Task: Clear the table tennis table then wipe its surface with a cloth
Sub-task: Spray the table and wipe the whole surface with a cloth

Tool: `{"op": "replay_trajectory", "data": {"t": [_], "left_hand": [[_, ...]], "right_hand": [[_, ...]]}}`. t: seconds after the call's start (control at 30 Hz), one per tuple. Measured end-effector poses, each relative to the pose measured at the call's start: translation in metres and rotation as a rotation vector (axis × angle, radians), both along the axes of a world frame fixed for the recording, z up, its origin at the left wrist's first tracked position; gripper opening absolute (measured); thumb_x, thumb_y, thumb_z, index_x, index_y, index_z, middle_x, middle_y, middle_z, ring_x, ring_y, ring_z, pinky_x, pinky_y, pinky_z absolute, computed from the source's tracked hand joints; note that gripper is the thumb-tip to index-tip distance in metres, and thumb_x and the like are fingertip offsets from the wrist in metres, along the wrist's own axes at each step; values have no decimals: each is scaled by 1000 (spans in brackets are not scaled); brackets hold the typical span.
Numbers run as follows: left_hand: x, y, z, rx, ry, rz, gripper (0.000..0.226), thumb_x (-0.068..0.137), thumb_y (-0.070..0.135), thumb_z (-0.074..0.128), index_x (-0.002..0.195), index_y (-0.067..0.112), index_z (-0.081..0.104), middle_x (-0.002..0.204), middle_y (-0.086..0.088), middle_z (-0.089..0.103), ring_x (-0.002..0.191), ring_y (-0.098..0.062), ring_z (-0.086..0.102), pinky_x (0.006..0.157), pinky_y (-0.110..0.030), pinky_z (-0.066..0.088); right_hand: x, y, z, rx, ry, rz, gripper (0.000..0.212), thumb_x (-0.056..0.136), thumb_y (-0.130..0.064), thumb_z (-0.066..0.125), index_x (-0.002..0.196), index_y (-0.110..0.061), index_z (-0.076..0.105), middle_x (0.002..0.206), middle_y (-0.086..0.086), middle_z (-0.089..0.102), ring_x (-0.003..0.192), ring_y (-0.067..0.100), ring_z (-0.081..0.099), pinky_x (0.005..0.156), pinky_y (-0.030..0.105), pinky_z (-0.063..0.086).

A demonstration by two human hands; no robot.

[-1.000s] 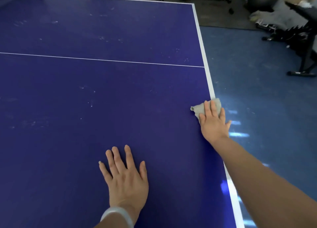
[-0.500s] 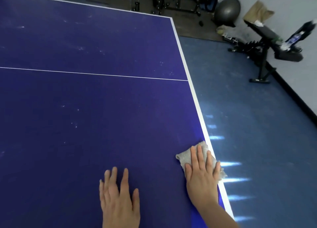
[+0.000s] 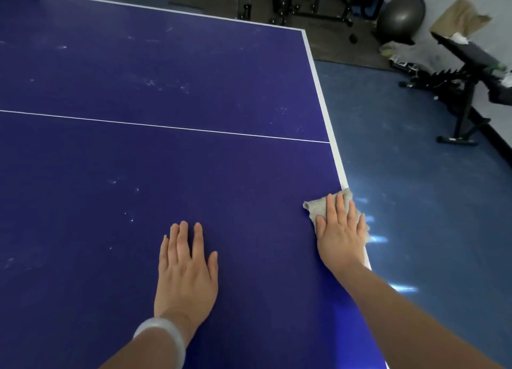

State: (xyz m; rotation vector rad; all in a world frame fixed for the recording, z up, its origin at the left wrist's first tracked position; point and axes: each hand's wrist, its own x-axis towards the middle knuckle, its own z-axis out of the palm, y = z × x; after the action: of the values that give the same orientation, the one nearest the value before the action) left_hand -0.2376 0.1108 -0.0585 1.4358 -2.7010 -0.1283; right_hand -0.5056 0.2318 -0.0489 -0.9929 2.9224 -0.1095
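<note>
Since the earlier frame the right hand (image 3: 341,230) has slid the cloth (image 3: 318,205) forward along the tabletop (image 3: 194,152) edge. Flat straight-fingered grip hides most of the crumpled grey fabric. Left hand (image 3: 185,271) lies flat, fingers straight.

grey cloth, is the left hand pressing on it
No, the right hand presses the grey cloth; the left hand lies on bare table.

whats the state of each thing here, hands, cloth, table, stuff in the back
left hand: flat on the table, fingers straight, holding nothing
right hand: fingers straight, pressing the cloth down
cloth: crumpled, under the right hand at the table's white right edge
table: nothing on it but hands and cloth, pale smudges on the blue top
grey ball: on the floor by the wall
bench: tilted up
</note>
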Motion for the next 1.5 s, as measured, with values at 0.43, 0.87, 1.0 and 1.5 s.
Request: {"op": "replay_trajectory", "data": {"t": [0.43, 0.87, 1.0, 1.5], "left_hand": [[-1, -1, 6, 9, -29, 16, 67, 99, 48, 15, 146, 7, 38, 150, -17, 37, 143, -31, 30, 117, -42, 13], [-2, 0, 6, 10, -46, 26, 64, 98, 46, 21, 146, 7, 39, 151, -15, 37, 143, -28, 28, 117, -39, 10], [-2, 0, 7, 14, -40, 28, 63, 98, 46, 21, 145, 8, 39, 151, -16, 37, 143, -29, 29, 117, -38, 8], [-1, 1, 2, 27, -3, 37, 67, 97, 49, 13, 151, 12, 28, 156, -14, 26, 148, -27, 16, 121, -42, 10]], "right_hand": [[-12, -104, 7, 34, -61, 517, 57, 104, -44, 20, 156, -26, 3, 163, -5, -5, 150, 26, -7, 119, 50, -8], [28, -234, 13, 83, -137, 385, 56, 104, -38, 17, 155, -26, -1, 163, -4, -7, 148, 34, -14, 113, 65, -10], [60, -209, 14, 73, -130, 702, 53, 105, -31, 16, 155, -28, 0, 163, -6, -8, 149, 26, -14, 117, 56, -11], [-9, -41, 4, 64, -88, 273, 58, 99, -50, 2, 154, -33, -4, 162, -12, -7, 149, 30, -7, 117, 58, -4]]}}
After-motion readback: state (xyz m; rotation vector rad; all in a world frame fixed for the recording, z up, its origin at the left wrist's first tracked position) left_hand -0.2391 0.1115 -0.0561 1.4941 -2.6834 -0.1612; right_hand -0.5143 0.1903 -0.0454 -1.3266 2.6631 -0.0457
